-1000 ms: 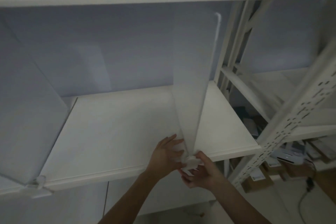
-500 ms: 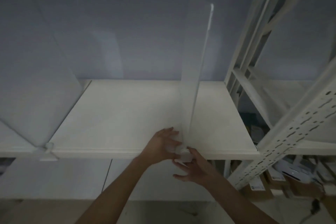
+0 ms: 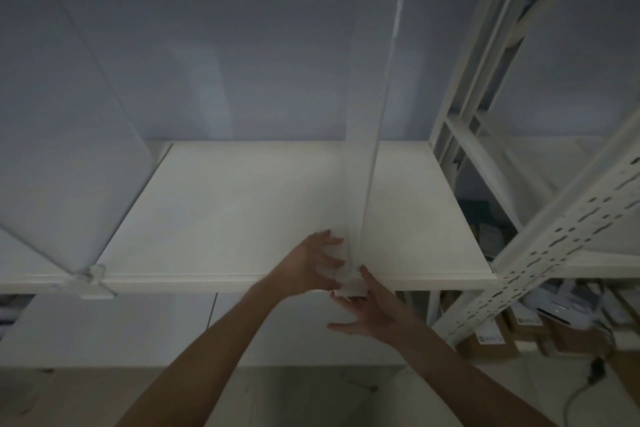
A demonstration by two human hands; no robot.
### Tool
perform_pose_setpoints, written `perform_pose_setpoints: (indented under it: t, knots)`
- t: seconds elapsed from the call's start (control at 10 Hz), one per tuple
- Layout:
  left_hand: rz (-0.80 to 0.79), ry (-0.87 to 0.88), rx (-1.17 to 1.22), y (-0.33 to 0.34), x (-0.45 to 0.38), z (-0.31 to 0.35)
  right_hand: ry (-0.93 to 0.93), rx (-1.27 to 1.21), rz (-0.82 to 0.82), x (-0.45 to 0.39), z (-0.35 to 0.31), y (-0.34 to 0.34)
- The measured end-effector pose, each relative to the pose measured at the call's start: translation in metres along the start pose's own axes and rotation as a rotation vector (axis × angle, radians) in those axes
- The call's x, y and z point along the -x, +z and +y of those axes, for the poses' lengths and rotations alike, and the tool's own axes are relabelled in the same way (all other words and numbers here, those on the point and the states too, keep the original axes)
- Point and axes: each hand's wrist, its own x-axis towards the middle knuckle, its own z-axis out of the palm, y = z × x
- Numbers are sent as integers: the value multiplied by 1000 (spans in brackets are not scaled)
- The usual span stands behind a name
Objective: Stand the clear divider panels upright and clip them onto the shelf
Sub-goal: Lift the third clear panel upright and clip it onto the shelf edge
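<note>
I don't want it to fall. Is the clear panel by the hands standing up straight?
Yes, upright: the clear panel rises nearly vertical from the shelf edge, both hands at its base.

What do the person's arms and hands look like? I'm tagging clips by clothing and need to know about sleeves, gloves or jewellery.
Both forearms are bare as far as the frame shows, with no sleeve visible. The left hand and right hand wear no gloves. No watch, ring or bracelet shows, though the light is dim.
</note>
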Motion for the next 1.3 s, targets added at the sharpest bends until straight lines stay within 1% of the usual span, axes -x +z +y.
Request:
perform_pose_setpoints:
  t: [0.1,0.2,0.3,0.4,0.5,0.6,0.8,0.9,1.0,1.1,1.2,1.3]
  knots:
    - [24,36,30,0,-4,-8,16,-22,-15,-2,0,-1]
    - [11,6,61,0,-6,-14,47,-49,-27,-3,2,1]
    - [51,31,-29,-4,-7,-24,66,-40,-19,-11,5,2]
    - [89,45,-59,-15,-3,-34,103,-50,-50,-21,12,10]
    - [97,36,-17,-25,6,-43,122,-25,-64,-28,19,20]
    - [110,50,6,-26,11,-42,101,-63,-73,-31,21,21]
    - [135,92,-41,-24,11,-45,89,-55,-57,-31,24,22]
    - [168,99,-139,-21,11,-45,27,61,-104,-28,26,21]
    - [208,123,-269,-19,13,-39,-71,496,-97,-25,33,17]
    - [264,120,-360,-11,20,-33,-185,515,-52,-22,34,13]
    - [335,154,-497,3,31,-31,-87,252,-59,-25,48,17]
    - [327,153,-676,24,44,-37,22,213,-179,-28,62,11]
